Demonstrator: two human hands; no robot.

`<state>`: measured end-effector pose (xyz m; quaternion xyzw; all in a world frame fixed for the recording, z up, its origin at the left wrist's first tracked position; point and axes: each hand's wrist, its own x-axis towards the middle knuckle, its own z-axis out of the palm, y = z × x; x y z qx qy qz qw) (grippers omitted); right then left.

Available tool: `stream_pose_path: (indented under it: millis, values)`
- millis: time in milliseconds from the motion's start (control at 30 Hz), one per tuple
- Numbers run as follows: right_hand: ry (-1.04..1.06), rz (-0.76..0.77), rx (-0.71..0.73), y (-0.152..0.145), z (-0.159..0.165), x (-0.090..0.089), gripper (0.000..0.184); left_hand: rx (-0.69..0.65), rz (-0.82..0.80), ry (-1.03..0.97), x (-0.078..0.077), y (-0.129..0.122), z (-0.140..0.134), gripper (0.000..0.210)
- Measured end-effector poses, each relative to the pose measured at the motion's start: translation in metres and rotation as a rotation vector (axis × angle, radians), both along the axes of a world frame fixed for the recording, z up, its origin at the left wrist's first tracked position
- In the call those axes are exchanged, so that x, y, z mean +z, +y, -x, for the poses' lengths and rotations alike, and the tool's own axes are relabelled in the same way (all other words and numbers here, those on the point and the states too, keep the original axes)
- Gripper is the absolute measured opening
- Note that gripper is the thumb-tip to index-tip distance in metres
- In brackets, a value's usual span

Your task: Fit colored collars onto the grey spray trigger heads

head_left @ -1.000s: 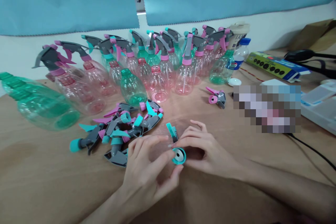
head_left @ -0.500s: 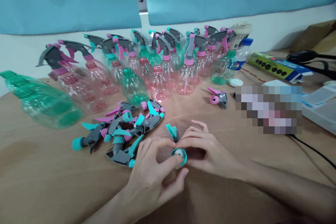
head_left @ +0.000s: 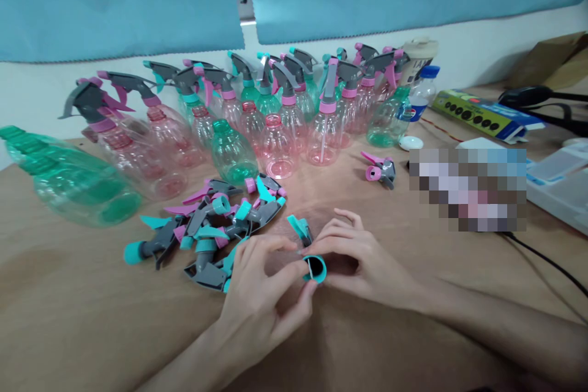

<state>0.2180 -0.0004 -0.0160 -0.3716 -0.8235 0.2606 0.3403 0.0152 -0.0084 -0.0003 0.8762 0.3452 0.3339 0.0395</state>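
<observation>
My right hand (head_left: 367, 257) is closed around a grey spray trigger head (head_left: 301, 231) with a teal lever. Its teal collar (head_left: 322, 277) faces me, and the inside looks dark. A thin white disc (head_left: 310, 268) stands edge-on at the collar's left rim, pinched in my left hand (head_left: 264, 285) between thumb and finger. Part of the trigger head is hidden by my fingers. Just left of my left hand lies a pile of loose trigger heads (head_left: 202, 226) in grey, teal and pink.
Pink and green spray bottles (head_left: 278, 153), several with trigger heads on, stand along the wall. Another trigger head (head_left: 380, 170) lies alone to the right. Farther right are a white round piece (head_left: 410, 143), a capped bottle (head_left: 421, 98), a box (head_left: 487, 116) and a cable (head_left: 546, 257).
The white disc has gone from lying face-on inside the collar under my left thumb to edge-on at its left rim. My left thumb and finger have closed together on it.
</observation>
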Motion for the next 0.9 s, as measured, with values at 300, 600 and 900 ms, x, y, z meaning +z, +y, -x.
stream_pose_path:
  millis: [300, 600, 900]
  values:
    - [-0.021, -0.035, 0.016, -0.0005, 0.0004, 0.0002, 0.014, -0.013, 0.083, -0.029, -0.0015, -0.0001, -0.0015, 0.003]
    - [0.009, -0.033, 0.023, -0.0009, 0.0010, -0.0022, 0.015, -0.030, 0.170, -0.113, -0.0060, -0.0012, -0.0039, 0.013]
    - [0.039, -0.039, 0.018, -0.0006, 0.0009, -0.0025, 0.016, -0.011, 0.059, -0.048, 0.0033, -0.0001, -0.0062, 0.015]
